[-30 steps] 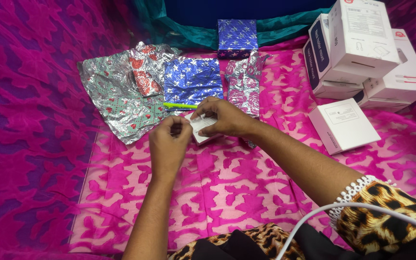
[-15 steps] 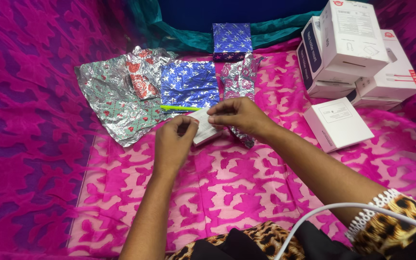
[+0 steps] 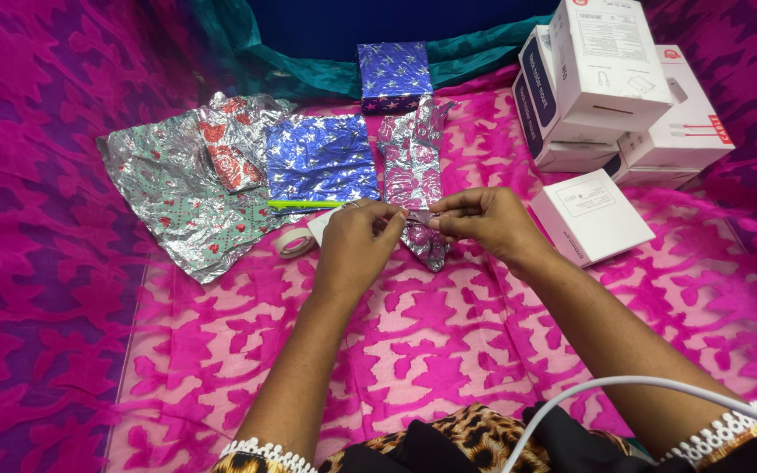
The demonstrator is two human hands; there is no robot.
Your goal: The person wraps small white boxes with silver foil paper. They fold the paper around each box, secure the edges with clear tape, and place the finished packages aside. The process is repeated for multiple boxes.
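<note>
We see two bare hands meeting over a pink patterned cloth (image 3: 449, 342) that covers the whole work surface. The left hand (image 3: 357, 245) is curled, with its fingertips pinched together at one end of a short strip of tape (image 3: 420, 216). The right hand (image 3: 484, 223) pinches the other end between thumb and forefinger, so the strip is stretched between both hands; it is thin and hard to see clearly. The hands are above the middle of the cloth, a little toward its far edge.

Just under the strip lies a silver and pink foil sheet (image 3: 413, 180), crumpled, which runs from the hands toward the far edge. To its left lies a blue foil sheet with stars (image 3: 321, 158), then a red patterned foil sheet (image 3: 225, 149) on top of a big silver and green foil sheet (image 3: 164, 197). A green pen (image 3: 304, 204) lies along the near edge of the blue sheet. A roll of tape (image 3: 293, 243) rests just left of the left hand, and a small white box (image 3: 321, 223) is partly hidden behind that hand.

At the far edge stands a box wrapped in blue star foil (image 3: 393, 72). Near the right hand lies a flat white box (image 3: 590, 215), and a stack of white boxes (image 3: 619, 83) fills the far right corner.
</note>
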